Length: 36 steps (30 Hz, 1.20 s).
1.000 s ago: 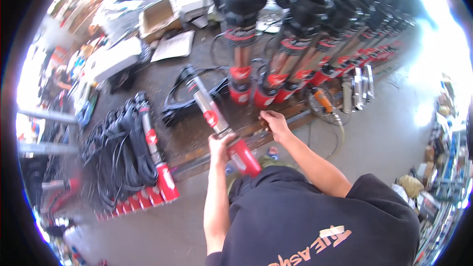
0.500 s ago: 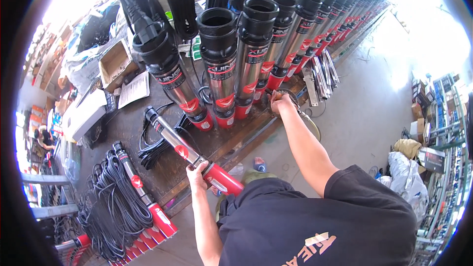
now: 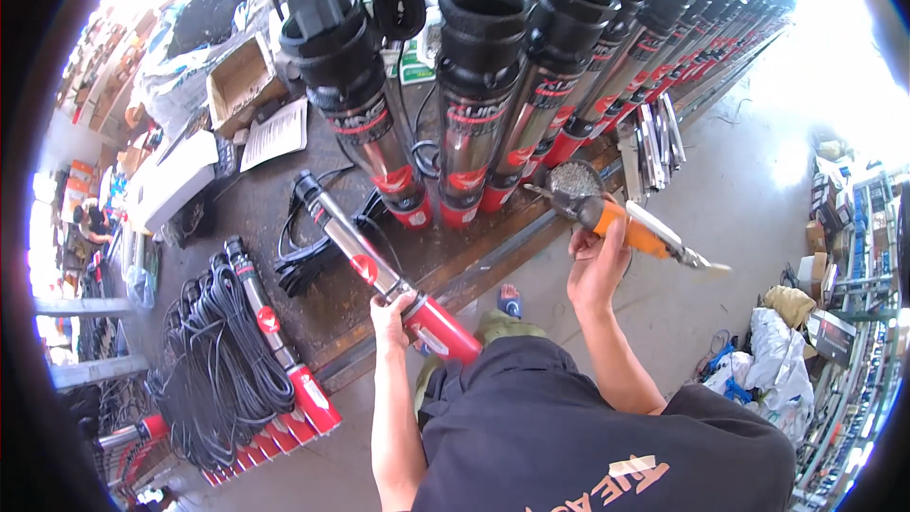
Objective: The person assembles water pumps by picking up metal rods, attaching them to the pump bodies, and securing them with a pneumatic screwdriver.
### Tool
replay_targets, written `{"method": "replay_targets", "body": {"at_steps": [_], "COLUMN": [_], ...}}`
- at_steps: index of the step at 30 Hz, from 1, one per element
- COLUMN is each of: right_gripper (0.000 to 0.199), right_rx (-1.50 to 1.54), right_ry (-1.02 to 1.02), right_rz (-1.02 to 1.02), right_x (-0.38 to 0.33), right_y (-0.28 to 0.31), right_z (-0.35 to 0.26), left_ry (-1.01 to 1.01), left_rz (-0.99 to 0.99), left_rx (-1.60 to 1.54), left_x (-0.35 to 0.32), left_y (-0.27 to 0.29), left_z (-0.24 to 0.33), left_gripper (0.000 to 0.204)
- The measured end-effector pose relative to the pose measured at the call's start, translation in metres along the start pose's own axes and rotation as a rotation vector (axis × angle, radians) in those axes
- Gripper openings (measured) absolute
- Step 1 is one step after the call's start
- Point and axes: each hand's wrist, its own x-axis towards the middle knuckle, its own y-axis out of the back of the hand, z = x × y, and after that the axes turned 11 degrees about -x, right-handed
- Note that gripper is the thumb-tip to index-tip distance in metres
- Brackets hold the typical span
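Note:
My left hand (image 3: 391,319) is closed around a slim submersible pump (image 3: 365,271) where its steel body meets the red end. The pump slants from the bench down to my lap, its black top resting near a coil of black cable (image 3: 303,270). In my right hand (image 3: 599,261) is an orange air screwdriver (image 3: 630,230), gripped by its body over the bench's front edge. Its tip points left, past a round dish of small metal pieces (image 3: 575,178). Several upright pumps (image 3: 464,147) with black open tops stand in a long row behind.
Another pump (image 3: 270,322) lies at the left beside a big black cable bundle (image 3: 223,360), above a row of red ends. A cardboard box (image 3: 242,85) and a paper sheet (image 3: 275,137) lie at the back left. Metal strips (image 3: 654,147) hang at the bench edge.
My right hand has come back from the dish area toward me and now holds the orange air screwdriver. My left hand keeps its hold on the pump. The view has shifted slightly.

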Motion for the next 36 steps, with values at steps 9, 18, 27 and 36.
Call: {"method": "replay_targets", "body": {"at_steps": [9, 18, 27, 36], "right_gripper": [0.057, 0.015, 0.025, 0.029], "right_rx": [0.202, -0.284, -0.091, -0.118], "right_ry": [0.138, 0.263, -0.154, -0.095], "right_rz": [-0.352, -0.873, -0.643, -0.529], "right_x": [-0.078, -0.097, -0.098, -0.096], "right_y": [-0.104, -0.117, -0.142, -0.133], "right_z": [0.039, 0.083, 0.123, 0.155], "left_ry": [0.051, 0.005, -0.002, 0.005], "left_rz": [-0.051, -0.043, -0.031, -0.040], "left_rx": [0.014, -0.008, -0.004, -0.023], "left_x": [0.005, 0.012, 0.010, 0.008], "left_y": [0.004, 0.012, 0.010, 0.008], "left_z": [0.005, -0.001, -0.001, 0.000], "left_gripper": [0.070, 0.077, 0.081, 0.084]}}
